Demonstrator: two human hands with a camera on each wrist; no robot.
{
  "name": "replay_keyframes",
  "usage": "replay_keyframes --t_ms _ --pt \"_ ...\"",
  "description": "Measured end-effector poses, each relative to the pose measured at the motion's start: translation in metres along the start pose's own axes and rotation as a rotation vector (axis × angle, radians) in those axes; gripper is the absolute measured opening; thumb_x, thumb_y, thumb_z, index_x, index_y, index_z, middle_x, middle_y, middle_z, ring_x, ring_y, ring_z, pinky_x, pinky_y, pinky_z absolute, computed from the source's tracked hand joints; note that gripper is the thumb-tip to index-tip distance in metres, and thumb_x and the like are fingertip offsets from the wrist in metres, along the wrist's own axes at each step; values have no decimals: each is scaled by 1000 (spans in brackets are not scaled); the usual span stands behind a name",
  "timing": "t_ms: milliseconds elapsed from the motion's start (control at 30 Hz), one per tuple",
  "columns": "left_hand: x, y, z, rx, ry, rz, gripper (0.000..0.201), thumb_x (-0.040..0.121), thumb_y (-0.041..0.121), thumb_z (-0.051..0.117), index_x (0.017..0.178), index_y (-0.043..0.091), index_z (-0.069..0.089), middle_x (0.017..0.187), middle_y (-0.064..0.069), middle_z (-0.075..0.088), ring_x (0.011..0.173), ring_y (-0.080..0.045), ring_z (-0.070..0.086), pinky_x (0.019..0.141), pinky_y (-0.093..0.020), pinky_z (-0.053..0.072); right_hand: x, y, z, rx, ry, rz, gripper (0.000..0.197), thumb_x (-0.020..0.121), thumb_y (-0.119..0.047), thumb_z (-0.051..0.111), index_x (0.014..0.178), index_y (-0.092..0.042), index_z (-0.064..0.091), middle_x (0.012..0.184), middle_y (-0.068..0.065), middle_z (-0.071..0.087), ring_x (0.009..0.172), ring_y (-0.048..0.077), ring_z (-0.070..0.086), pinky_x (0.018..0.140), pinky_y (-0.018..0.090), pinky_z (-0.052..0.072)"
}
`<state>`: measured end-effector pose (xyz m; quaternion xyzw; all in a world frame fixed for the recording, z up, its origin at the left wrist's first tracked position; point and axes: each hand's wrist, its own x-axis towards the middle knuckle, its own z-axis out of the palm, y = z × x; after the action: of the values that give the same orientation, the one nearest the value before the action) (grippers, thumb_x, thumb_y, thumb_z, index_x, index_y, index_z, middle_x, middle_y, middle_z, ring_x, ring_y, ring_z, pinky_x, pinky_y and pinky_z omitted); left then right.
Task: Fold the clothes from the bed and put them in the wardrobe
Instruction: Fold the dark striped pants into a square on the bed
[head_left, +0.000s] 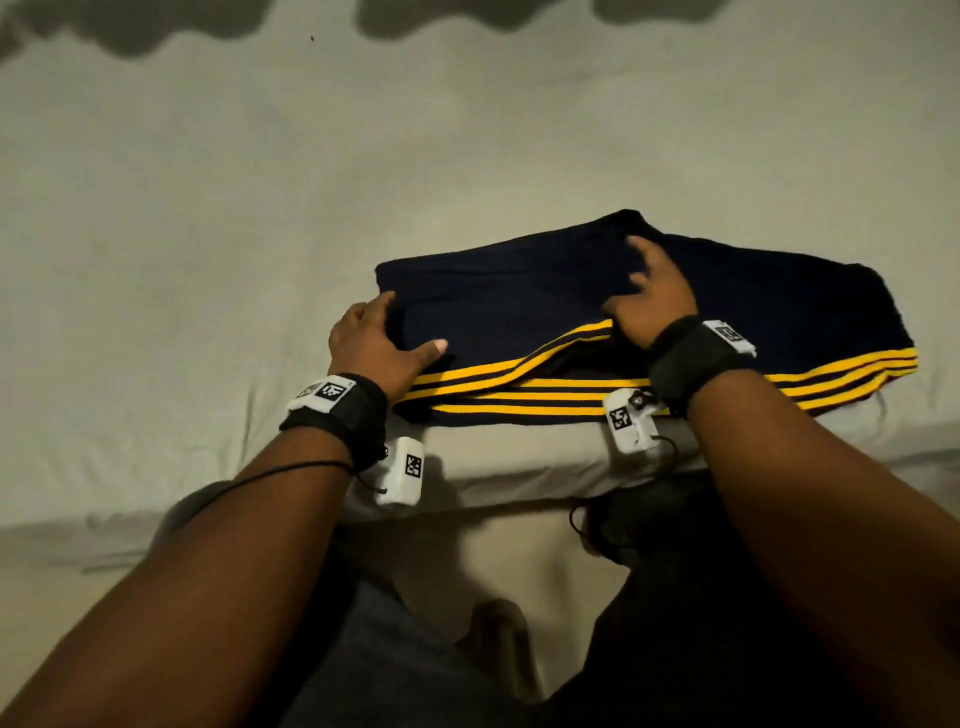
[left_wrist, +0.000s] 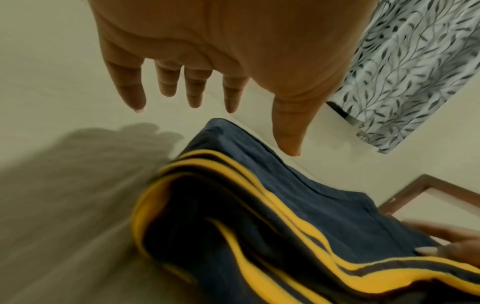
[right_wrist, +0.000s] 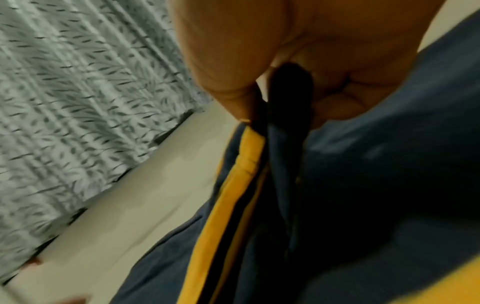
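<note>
I see my left hand (head_left: 371, 345) spread flat at the navy trousers (head_left: 519, 301); my right hand (head_left: 652, 291) apparently pinches their fabric on the bed (head_left: 208, 234).

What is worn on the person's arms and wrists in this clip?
Both forearms are bare, no sleeves. Each wrist carries a black fabric wrist strap, left and right, with square black-and-white coded tags on white patches. A white boxy camera unit with another tag hangs under each wrist; thin black cables trail from them.
</note>
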<state>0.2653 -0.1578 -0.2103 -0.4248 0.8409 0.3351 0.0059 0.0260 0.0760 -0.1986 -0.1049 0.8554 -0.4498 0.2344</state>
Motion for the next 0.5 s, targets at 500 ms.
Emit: replay_keyframes --t_ms 500 --pt "-13 8 -3 -133 -177 -179 40 90 38 74 118 9 71 108 -13 71 96 -35 67 88 -40 54 -78 68 -23 -451 -58 55 78 84 -38 79 151 -22 43 142 10 55 127 28 55 108 39 45"
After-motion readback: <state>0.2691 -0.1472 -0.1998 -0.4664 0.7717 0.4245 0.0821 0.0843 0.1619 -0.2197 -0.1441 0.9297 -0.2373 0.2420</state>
